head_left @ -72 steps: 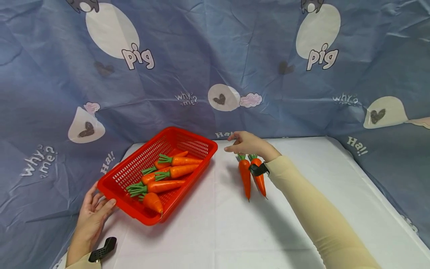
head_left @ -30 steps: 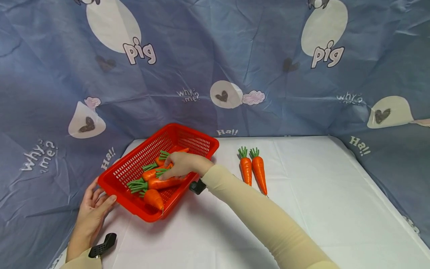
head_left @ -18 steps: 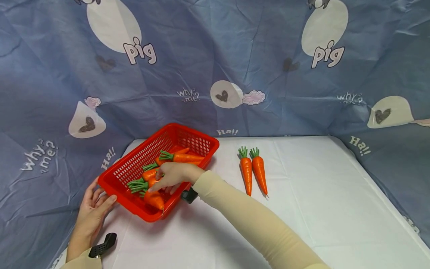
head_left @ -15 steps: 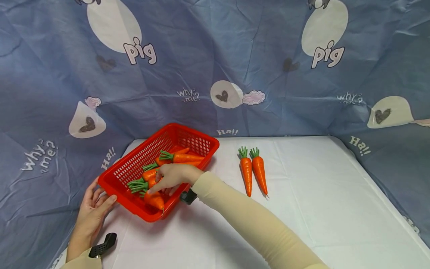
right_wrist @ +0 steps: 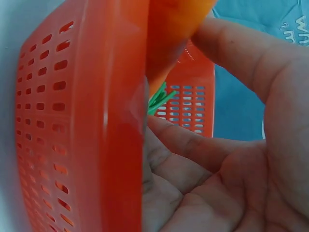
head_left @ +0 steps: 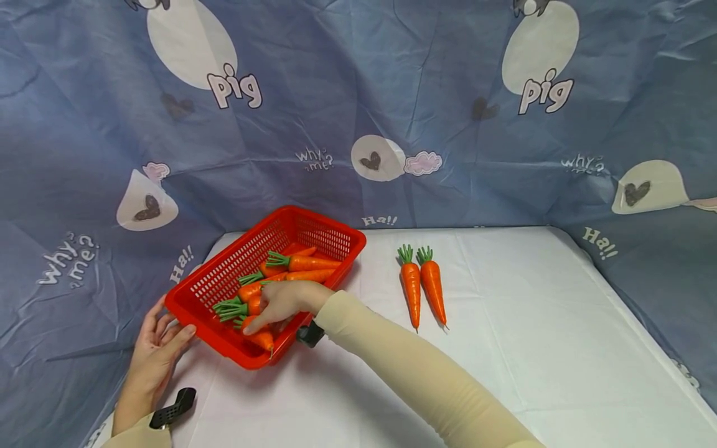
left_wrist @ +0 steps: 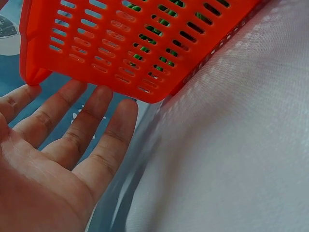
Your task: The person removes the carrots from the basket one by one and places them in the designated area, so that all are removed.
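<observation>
A red plastic basket (head_left: pixel 201 339) with slotted walls holds several orange carrots with green tops. My left hand (head_left: pixel 151 354) rests against its near left corner. In the left wrist view the fingers (left_wrist: pixel 104 145) are spread and nearly straight, tips touching the wall. My right hand (head_left: pixel 282 305) reaches over the basket's right rim, around the short carrot (head_left: pixel 260 339) at the near end. The right wrist view shows the thumb against a carrot (right_wrist: pixel 166 34), with the fingers bent beneath it and their tips hidden behind the rim. Another carrot lies partly covered by this hand.
Two carrots (head_left: pixel 411 289) (head_left: pixel 432 286) lie side by side on the white tablecloth (head_left: pixel 538 323), right of the basket, tops pointing away from me. A blue printed cloth (head_left: pixel 448 112) hangs behind the table and along its sides.
From above the two table carrots, my right hand has moved left into the basket, then slid toward its near end. My left hand has stayed on the corner.
</observation>
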{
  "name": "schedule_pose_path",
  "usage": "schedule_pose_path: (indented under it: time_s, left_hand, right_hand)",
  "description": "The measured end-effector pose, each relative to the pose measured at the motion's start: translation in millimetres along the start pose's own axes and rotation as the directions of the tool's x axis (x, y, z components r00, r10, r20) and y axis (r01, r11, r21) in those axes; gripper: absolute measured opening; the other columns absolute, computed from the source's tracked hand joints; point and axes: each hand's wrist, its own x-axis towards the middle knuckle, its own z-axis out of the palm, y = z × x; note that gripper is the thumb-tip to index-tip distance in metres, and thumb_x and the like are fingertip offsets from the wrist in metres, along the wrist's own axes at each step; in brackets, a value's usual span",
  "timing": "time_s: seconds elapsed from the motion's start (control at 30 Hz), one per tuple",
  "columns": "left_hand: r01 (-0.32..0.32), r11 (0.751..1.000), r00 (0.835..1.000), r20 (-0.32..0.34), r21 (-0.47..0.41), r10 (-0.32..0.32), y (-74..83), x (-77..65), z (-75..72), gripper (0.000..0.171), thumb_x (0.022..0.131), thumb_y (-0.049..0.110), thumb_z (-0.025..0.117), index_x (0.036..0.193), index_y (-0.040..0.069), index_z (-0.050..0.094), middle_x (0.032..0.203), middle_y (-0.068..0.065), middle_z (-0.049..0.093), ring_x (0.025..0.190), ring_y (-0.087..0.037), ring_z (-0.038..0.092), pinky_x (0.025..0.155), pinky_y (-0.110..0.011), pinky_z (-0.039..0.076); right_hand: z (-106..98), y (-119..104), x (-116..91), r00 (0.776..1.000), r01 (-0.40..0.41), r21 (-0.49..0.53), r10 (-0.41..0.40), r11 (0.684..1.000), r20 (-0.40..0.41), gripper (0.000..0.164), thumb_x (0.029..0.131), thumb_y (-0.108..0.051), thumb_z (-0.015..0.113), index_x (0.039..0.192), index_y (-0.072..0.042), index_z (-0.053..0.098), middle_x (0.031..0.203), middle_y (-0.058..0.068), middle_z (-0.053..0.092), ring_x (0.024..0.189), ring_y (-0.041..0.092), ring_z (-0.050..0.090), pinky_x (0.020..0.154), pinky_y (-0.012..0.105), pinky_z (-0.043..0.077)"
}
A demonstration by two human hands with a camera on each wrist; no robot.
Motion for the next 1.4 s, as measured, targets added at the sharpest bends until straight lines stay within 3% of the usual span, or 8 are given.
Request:
schedule_pose_path:
  time_s: [0.13, 0.43, 0.57, 0.87, 1.13, 1.4]
  left_hand:
    - [0.007, 1.000, 1.000, -0.001, 0.007, -0.007, 0.4, 0.3, 0.7, 0.083, 0.102, -0.005, 0.065, 0.168, 0.026, 0.025, 0.132, 0.016, 0.064, 0.111, 0.002, 0.069, 0.085, -0.018, 0.063]
    - [0.019, 1.000, 1.000, -0.001, 0.022, -0.019, 1.1, 1.5, 0.6, 0.082, 0.103, -0.003, 0.064, 0.168, 0.027, 0.024, 0.134, 0.016, 0.063, 0.111, 0.001, 0.068, 0.086, -0.018, 0.062]
    - [0.010, 1.000, 1.000, -0.002, 0.018, -0.010, 1.5, 1.3, 1.3, 0.082, 0.103, -0.004, 0.065, 0.168, 0.027, 0.025, 0.133, 0.016, 0.063, 0.111, 0.001, 0.069, 0.086, -0.018, 0.062]
    - [0.009, 1.000, 1.000, -0.003, 0.017, -0.009, 2.2, -0.2, 1.4, 0.083, 0.102, -0.005, 0.066, 0.168, 0.026, 0.025, 0.133, 0.015, 0.063, 0.110, 0.001, 0.069, 0.086, -0.018, 0.062]
    - [0.017, 0.999, 1.000, -0.005, 0.028, -0.017, 2.5, 0.1, 1.4, 0.083, 0.103, -0.003, 0.065, 0.168, 0.026, 0.024, 0.134, 0.015, 0.062, 0.111, 0.002, 0.068, 0.086, -0.017, 0.062]
    - [0.015, 0.999, 1.000, -0.010, 0.029, -0.014, 2.2, 0.0, 1.5, 0.083, 0.103, -0.003, 0.066, 0.168, 0.026, 0.024, 0.133, 0.016, 0.063, 0.111, 0.003, 0.068, 0.085, -0.016, 0.062]
  right_hand:
    - [0.6, -0.1, 3.2, 1.000, -0.006, -0.088, 0.006, 0.996, -0.002, 0.053, 0.095, -0.040, 0.083, 0.064, -0.014, 0.049, 0.060, -0.005, 0.050, 0.062, 0.007, 0.055, 0.062, 0.017, 0.045]
    - [2.0, -1.0, 6.7, 0.999, -0.051, -0.109, 0.050, 0.993, -0.017, 0.041, 0.094, -0.040, 0.084, 0.073, -0.013, 0.061, 0.068, -0.004, 0.062, 0.068, 0.008, 0.060, 0.063, 0.018, 0.047]
    - [2.1, -1.3, 5.4, 0.999, -0.045, -0.081, 0.044, 0.996, -0.018, 0.036, 0.094, -0.036, 0.085, 0.077, -0.011, 0.065, 0.068, -0.003, 0.064, 0.067, 0.009, 0.062, 0.063, 0.018, 0.048]
    - [3.1, 0.6, 2.1, 1.000, -0.009, 0.059, 0.010, 0.998, -0.014, 0.032, 0.094, -0.024, 0.083, 0.099, -0.007, 0.057, 0.078, 0.000, 0.064, 0.063, 0.010, 0.064, 0.062, 0.016, 0.054]
    - [-0.2, 1.8, 1.4, 0.997, 0.022, 0.175, -0.035, 0.984, 0.072, 0.027, 0.099, -0.018, 0.079, 0.080, -0.005, 0.063, 0.067, 0.001, 0.062, 0.060, 0.010, 0.059, 0.059, 0.016, 0.053]
    - [-4.2, 3.1, -4.4, 0.997, 0.019, 0.184, -0.033, 0.983, 0.075, 0.027, 0.098, -0.019, 0.080, 0.083, -0.008, 0.060, 0.068, 0.001, 0.063, 0.061, 0.011, 0.060, 0.060, 0.018, 0.053]
